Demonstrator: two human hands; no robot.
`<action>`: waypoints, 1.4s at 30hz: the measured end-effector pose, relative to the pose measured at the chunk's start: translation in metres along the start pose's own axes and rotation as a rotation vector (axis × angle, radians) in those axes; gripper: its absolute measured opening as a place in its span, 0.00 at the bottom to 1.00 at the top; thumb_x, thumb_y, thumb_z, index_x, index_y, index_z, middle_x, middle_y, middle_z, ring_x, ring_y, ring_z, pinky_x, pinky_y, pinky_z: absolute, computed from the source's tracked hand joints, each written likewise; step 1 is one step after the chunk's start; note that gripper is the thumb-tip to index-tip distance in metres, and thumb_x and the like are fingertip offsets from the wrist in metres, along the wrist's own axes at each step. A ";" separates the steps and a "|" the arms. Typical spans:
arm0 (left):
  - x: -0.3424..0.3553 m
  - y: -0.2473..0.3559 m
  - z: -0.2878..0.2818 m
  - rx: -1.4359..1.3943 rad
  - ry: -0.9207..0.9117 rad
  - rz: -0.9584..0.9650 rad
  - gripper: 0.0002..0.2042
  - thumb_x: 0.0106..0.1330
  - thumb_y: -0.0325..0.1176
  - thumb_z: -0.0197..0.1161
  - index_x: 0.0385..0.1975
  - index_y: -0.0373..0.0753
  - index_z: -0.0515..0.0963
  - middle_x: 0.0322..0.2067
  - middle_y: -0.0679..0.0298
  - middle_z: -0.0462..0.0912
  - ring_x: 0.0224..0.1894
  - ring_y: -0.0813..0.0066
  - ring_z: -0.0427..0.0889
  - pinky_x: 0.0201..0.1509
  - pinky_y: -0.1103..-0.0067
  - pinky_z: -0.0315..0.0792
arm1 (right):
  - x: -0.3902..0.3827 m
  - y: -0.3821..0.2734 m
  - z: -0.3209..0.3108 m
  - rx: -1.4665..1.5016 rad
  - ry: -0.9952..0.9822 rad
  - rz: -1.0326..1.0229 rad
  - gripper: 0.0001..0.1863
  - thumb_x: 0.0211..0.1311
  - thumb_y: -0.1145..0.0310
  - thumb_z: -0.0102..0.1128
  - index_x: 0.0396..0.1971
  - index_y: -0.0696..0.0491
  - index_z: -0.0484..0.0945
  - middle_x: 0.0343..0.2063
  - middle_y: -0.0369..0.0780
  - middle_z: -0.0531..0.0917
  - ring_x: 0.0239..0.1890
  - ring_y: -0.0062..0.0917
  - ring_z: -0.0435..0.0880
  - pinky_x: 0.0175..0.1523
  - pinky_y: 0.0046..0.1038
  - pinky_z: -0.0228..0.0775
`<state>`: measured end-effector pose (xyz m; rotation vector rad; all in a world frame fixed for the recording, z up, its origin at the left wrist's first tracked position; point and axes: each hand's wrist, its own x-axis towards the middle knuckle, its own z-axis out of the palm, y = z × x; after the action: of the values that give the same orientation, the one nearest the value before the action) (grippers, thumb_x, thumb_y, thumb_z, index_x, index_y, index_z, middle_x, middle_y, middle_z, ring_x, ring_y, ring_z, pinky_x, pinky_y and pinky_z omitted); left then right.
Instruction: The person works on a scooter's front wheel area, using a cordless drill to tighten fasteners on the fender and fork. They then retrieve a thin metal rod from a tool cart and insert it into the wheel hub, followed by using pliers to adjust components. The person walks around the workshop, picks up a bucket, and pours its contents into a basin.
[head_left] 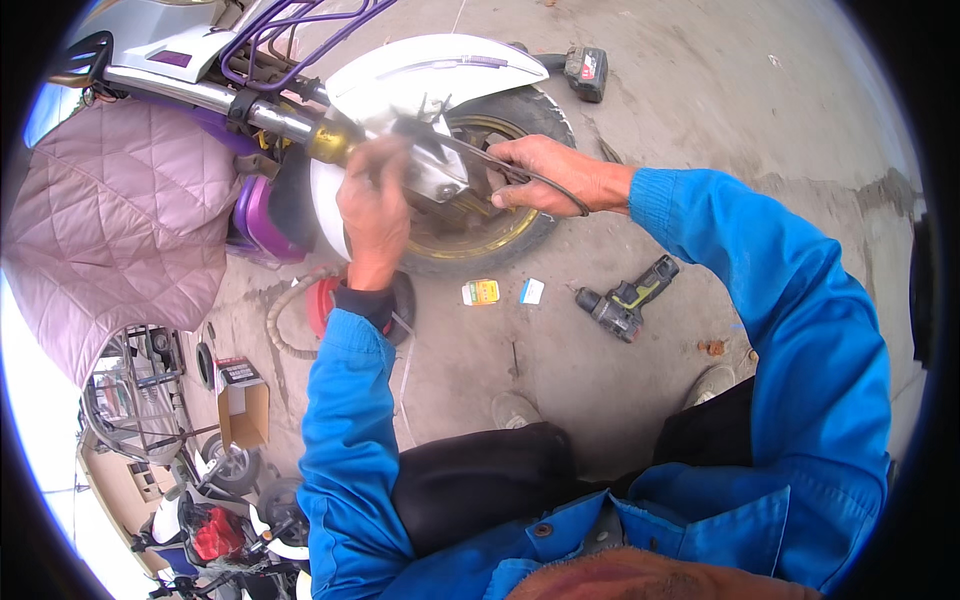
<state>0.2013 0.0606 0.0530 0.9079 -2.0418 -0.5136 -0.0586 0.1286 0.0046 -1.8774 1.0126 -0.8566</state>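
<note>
My right hand (pixel 548 178) is closed around a thin black cable (pixel 572 200), a loop of which bends back below the wrist. The cable runs left toward the lower fork of a white and purple two-wheeler. Close to the gold-coloured fork section (pixel 335 143), my left hand (pixel 378 200) is smeared by motion, so its fingers and anything in them cannot be made out. Between the hands lies the white fork cover (pixel 442 178). Behind it are the front wheel's tyre (pixel 545 120) with a yellow-striped rim and the white front mudguard (pixel 440 72).
A cordless drill (pixel 628 300) lies right of two small packets, one yellow-green (pixel 481 292), one blue-white (pixel 531 291). Another battery tool (pixel 585 74) rests beyond the wheel. A pink quilted cover (pixel 130 200) hangs at left. Below my left wrist sits a red round object (pixel 320 305). An open carton (pixel 243 412) stands lower left.
</note>
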 end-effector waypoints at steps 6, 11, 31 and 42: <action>-0.060 0.045 -0.023 -0.060 -0.380 -0.200 0.03 0.69 0.22 0.66 0.39 0.32 0.81 0.45 0.55 0.89 0.48 0.64 0.86 0.55 0.73 0.78 | -0.070 -0.008 -0.043 -0.376 -0.186 0.287 0.28 0.63 0.51 0.76 0.47 0.60 0.77 0.31 0.48 0.82 0.36 0.43 0.82 0.41 0.44 0.73; -0.157 0.028 0.018 0.241 -1.252 -0.507 0.15 0.66 0.30 0.70 0.50 0.34 0.81 0.43 0.52 0.88 0.47 0.52 0.87 0.51 0.63 0.79 | -0.168 0.104 -0.054 -1.051 -0.101 0.024 0.22 0.62 0.60 0.74 0.48 0.57 0.76 0.37 0.47 0.84 0.41 0.47 0.86 0.46 0.45 0.77; -0.258 0.020 0.187 0.173 -0.949 0.289 0.36 0.57 0.21 0.64 0.71 0.43 0.72 0.71 0.42 0.67 0.75 0.44 0.66 0.81 0.52 0.57 | -0.129 0.220 0.027 -0.905 -0.005 0.714 0.33 0.58 0.66 0.72 0.62 0.54 0.69 0.55 0.53 0.79 0.59 0.50 0.82 0.58 0.47 0.80; -0.244 0.029 0.188 0.055 -0.895 -0.003 0.43 0.58 0.42 0.79 0.72 0.34 0.67 0.72 0.47 0.66 0.76 0.44 0.63 0.83 0.54 0.53 | -0.196 0.157 0.018 -0.291 -0.264 0.700 0.31 0.54 0.60 0.74 0.56 0.61 0.77 0.45 0.57 0.87 0.49 0.51 0.87 0.55 0.44 0.80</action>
<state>0.1337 0.2695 -0.1645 0.7768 -2.8547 -0.9965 -0.1811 0.2531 -0.1768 -1.6172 1.5401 -0.0517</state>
